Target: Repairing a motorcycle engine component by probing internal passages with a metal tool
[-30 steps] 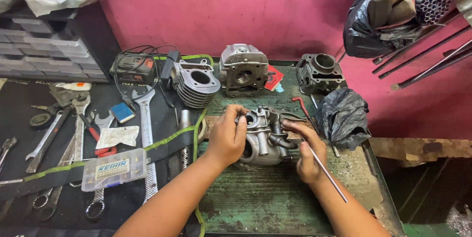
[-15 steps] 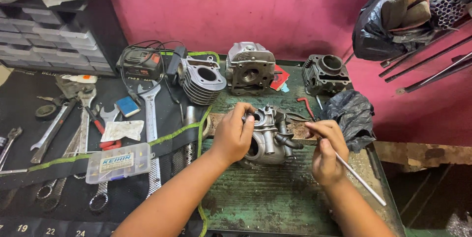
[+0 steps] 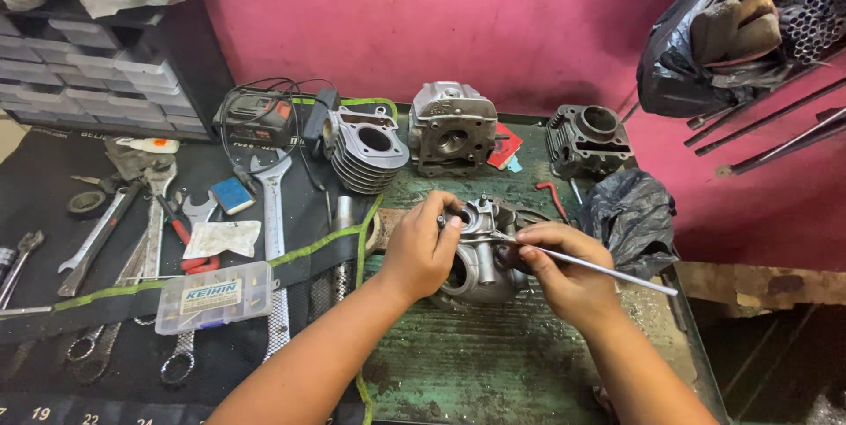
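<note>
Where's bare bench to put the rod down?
Free: green bench top between the forearms, below the cylinder head. Crowded: tool mat with wrenches; back row of engine parts; black bag beside the right hand.

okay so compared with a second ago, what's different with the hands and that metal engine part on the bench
Little has changed. The right hand has shifted its thin metal rod: a second ago it trailed down toward the person, now it lies flatter with its tip at the grey engine part. The left hand still grips that part from the left. The finned cylinder and the wrenches stayed put.
</note>
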